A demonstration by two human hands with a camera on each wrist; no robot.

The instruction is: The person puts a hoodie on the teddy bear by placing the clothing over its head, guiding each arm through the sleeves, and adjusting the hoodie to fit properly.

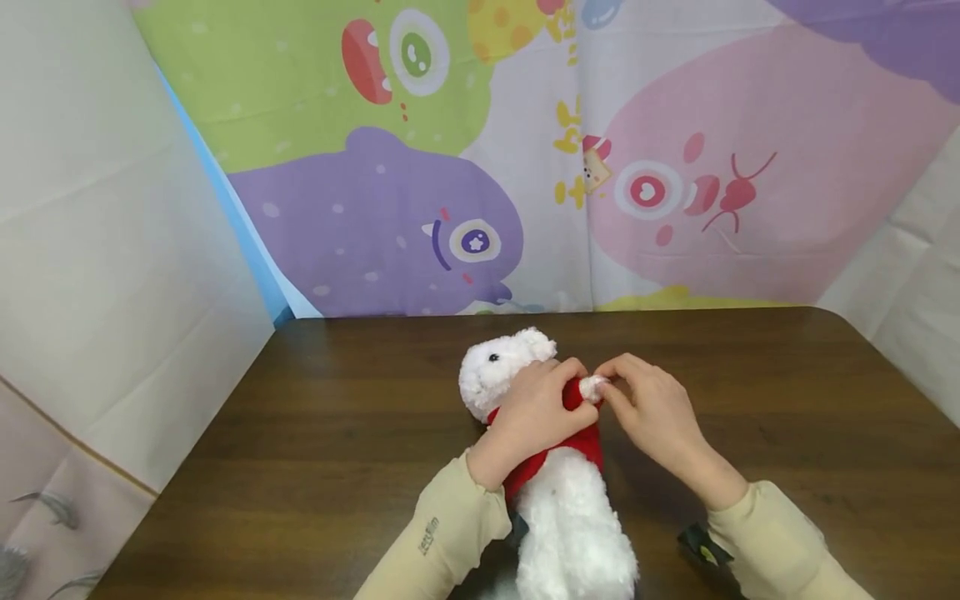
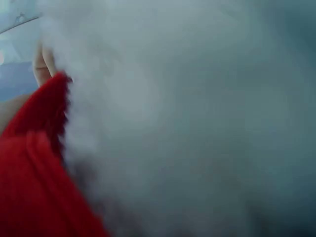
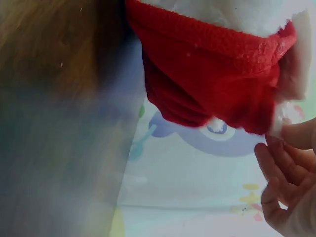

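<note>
A white fluffy plush toy animal (image 1: 577, 533) in a red garment (image 1: 588, 450) lies on the table, its head away from me. My left hand (image 1: 534, 410) lies over the toy's chest, with thumb and fingers curled round the red sleeve. Out of that sleeve pokes a white paw (image 1: 591, 388), whose tip my right hand (image 1: 660, 417) pinches between thumb and fingers. In the right wrist view the red garment (image 3: 212, 74) hangs in folds near the right fingers (image 3: 281, 160). Blurred white fur (image 2: 163, 113) fills most of the left wrist view, hiding the left fingertips.
The dark brown wooden table (image 1: 337, 433) extends around the toy. Behind it hangs a cartoon-printed cloth (image 1: 375, 225), with pale fabric (image 1: 112, 208) at the left side. A dark strap (image 1: 703, 546) shows beside the right sleeve.
</note>
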